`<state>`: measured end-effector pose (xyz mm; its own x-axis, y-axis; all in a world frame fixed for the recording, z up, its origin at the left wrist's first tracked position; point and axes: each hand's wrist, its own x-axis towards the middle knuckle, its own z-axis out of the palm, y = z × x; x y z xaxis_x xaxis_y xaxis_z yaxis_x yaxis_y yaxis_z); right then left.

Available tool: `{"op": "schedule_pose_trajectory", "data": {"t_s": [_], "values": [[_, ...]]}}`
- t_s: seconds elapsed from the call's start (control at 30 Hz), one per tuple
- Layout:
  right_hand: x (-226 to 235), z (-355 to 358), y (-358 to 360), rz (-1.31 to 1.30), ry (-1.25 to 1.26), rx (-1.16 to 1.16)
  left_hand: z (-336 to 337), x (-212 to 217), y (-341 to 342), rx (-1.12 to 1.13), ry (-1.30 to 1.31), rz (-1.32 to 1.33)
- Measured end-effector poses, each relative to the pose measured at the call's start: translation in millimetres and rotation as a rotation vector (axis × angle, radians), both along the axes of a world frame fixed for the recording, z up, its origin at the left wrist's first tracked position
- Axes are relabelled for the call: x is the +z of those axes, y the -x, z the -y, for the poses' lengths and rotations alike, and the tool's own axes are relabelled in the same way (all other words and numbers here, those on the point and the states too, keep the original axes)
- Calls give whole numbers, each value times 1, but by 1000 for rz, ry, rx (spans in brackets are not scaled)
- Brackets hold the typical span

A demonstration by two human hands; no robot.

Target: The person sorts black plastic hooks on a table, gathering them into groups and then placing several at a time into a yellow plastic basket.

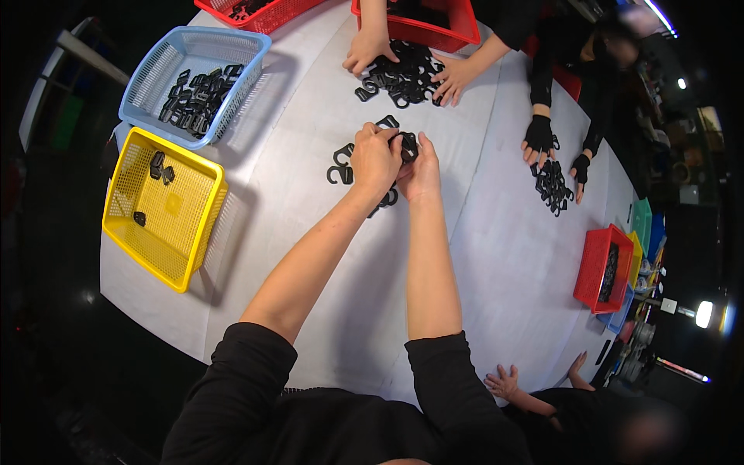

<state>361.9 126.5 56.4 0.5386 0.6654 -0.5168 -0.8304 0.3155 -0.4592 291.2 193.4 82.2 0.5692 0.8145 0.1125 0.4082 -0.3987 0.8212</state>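
Observation:
Above the middle of the white table my two hands meet around a small black plastic hook (408,146). My right hand (422,172) is closed on it from the right side. The fingers of my left hand (375,160) pinch at its left edge and partly cover it. Just left of my left hand lie loose black hooks, one of them a curved hook (339,175). Another black hook (387,122) lies just beyond my fingers. More black pieces (385,201) show between and below my wrists, mostly hidden by them.
At left stand a yellow basket (167,256) with a few black pieces and a blue basket (147,101) with many. Red baskets (457,23) stand at the far edge. Co-workers' hands (457,77) handle a black pile (407,74) ahead; gloved hands (539,139) work at right.

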Motion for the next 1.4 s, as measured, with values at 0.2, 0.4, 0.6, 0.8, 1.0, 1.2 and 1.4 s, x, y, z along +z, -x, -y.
{"op": "schedule_pose_trajectory", "data": {"t_s": [0.2,0.4,0.6,0.8,1.0,1.2,1.4], "values": [[22,-66,-87,275,184,-79,-24,18,-12,-58,-105,226],[61,-167,-232,455,150,-253,-62,-4,43,-43,-11,154],[61,-165,-274,680,280,-59,-77,-40,81,-40,77,41],[25,13,-75,1548,713,723,-61,-44,75,-183,-40,-268],[-4,50,-5,1487,1163,733,-65,-57,54,-200,-122,-393],[2,47,-18,948,928,836,-72,-51,58,-465,518,-126],[-2,19,28,1378,1095,726,-44,-49,46,-433,-130,-397]]}}
